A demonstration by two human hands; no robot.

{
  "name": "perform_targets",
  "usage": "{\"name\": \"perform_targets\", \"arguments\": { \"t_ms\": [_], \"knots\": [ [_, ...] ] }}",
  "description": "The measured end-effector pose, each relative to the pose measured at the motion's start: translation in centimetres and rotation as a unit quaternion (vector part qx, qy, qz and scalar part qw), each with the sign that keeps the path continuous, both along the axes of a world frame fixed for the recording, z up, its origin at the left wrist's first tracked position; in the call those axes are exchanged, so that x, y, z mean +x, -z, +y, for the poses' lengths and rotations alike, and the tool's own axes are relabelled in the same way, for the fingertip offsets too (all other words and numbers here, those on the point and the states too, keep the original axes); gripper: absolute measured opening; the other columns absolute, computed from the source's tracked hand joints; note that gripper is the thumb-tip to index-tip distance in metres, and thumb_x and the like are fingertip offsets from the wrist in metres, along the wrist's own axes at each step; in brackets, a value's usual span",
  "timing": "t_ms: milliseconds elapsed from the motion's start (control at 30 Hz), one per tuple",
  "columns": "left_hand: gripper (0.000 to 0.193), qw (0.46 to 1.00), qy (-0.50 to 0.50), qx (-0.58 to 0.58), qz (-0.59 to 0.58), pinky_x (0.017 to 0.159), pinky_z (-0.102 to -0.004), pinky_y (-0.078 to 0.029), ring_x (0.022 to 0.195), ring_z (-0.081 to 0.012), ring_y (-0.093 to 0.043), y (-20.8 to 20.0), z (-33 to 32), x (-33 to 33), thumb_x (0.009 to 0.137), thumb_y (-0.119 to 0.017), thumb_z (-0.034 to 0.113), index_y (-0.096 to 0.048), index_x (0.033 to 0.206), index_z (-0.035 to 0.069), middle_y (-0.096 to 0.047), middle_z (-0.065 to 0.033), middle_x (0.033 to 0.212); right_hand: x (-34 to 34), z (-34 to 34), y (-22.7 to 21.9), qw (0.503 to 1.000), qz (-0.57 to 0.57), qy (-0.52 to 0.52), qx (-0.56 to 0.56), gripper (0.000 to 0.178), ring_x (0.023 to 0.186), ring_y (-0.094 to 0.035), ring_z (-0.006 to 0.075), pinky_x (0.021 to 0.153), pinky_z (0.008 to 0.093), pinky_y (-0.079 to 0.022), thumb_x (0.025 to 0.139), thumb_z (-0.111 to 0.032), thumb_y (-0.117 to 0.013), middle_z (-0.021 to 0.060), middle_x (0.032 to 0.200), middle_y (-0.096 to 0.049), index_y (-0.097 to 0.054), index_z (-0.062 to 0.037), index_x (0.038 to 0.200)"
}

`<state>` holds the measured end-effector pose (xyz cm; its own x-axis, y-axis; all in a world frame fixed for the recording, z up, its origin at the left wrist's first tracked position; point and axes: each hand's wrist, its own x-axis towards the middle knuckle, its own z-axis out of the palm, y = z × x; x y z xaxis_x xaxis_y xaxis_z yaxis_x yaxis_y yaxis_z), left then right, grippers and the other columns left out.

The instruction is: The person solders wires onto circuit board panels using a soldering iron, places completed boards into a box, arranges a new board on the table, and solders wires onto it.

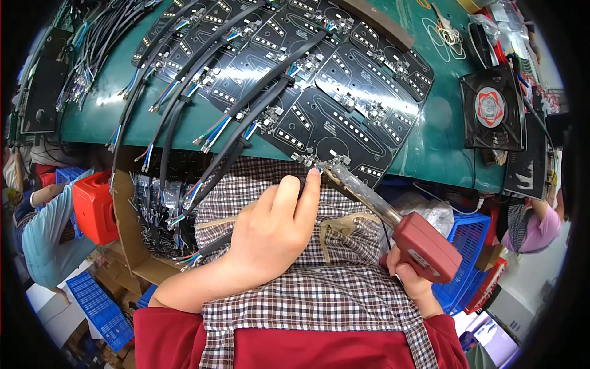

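My left hand [270, 224] is closed around a black cable. Its thumb is hidden, and its fingertips pinch the coloured wire end at the near edge of the black circuit boards [344, 144]. The cable's other end, with bare wires [190, 261], sticks out beside my left wrist. In my right hand [409, 277] is a dark red soldering gun [427, 246]. Its long barrel points up and left, and the tip is at the same board edge, close to my left fingertips. Several black cables [270, 77] are attached to the boards and hang over the table edge.
A fan [491, 109] stands on the green table [430, 150] at the right. Loose cables [101, 46] are piled at the far left. Below are a cardboard box [132, 221] of boards, a red stool [95, 206] and a blue crate [464, 246]. People sit on both sides.
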<state>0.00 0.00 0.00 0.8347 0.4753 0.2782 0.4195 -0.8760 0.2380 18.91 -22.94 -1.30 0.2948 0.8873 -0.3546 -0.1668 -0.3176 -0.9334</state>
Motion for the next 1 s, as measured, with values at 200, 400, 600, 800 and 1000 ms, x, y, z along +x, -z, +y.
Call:
{"name": "perform_targets", "arguments": {
  "t_ms": [200, 400, 600, 800, 1000],
  "knots": [
    [0.047, 1.0, 0.0, 0.022, 0.014, 0.043, -0.0206, -0.042, 0.058, -0.0114, -0.047, 0.0, 0.1, 0.0, 0.065, -0.056, 0.005, -0.058, 0.11, -0.004, -0.045, -0.0045, 0.079, -1.4, 2.4, -1.3, 0.998, 0.03, 0.054, -0.022, 0.079, 0.076, -0.059, 0.0125, 0.065, 0.0211, -0.047, 0.075, -0.011, -0.073, 0.0132, 0.107, -0.059, -0.027, 0.0021, 0.138],
    [0.046, 0.999, -0.002, 0.029, 0.022, 0.042, -0.0207, -0.04, 0.059, -0.0114, -0.046, -0.3, 0.0, 0.1, 0.065, -0.056, 0.006, -0.058, 0.11, -0.004, -0.045, -0.0037, 0.078, -1.9, 3.6, -2.3, 0.983, 0.147, 0.109, 0.023, 0.084, 0.067, -0.056, 0.0088, 0.058, 0.0185, -0.045, 0.075, -0.022, -0.076, 0.0163, 0.108, -0.059, -0.025, 0.0011, 0.138],
    [0.047, 1.0, 0.01, 0.021, -0.015, 0.042, -0.0205, -0.039, 0.059, -0.0112, -0.047, 0.3, -0.1, 0.1, 0.064, -0.057, 0.007, -0.059, 0.11, -0.002, -0.046, -0.0024, 0.078, -1.9, 2.9, -1.8, 0.992, 0.078, 0.086, 0.044, 0.078, 0.061, -0.052, 0.0073, 0.055, 0.0178, -0.042, 0.074, -0.025, -0.076, 0.0145, 0.1, -0.061, -0.031, 0.0044, 0.131],
    [0.048, 1.0, 0.007, 0.02, 0.002, 0.042, -0.0207, -0.04, 0.059, -0.0116, -0.047, 0.1, -0.4, 0.3, 0.064, -0.057, 0.006, -0.059, 0.111, -0.001, -0.046, -0.0023, 0.077, -1.4, 2.3, -1.1, 0.997, 0.033, 0.057, 0.045, 0.07, 0.055, -0.049, 0.0068, 0.052, 0.0188, -0.039, 0.078, -0.025, -0.072, 0.0112, 0.091, -0.061, -0.035, 0.0082, 0.126],
    [0.045, 0.996, -0.041, -0.057, -0.059, 0.046, -0.0255, -0.045, 0.062, -0.0165, -0.055, 1.2, -0.5, 0.0, 0.068, -0.057, 0.006, -0.06, 0.113, 0.004, -0.053, -0.0058, 0.086, -1.9, 1.9, -1.4, 0.995, 0.011, 0.067, 0.069, 0.064, 0.054, -0.05, 0.009, 0.053, 0.0216, -0.04, 0.079, -0.032, -0.07, 0.0105, 0.088, -0.06, -0.041, 0.0074, 0.121]
  ]
}}
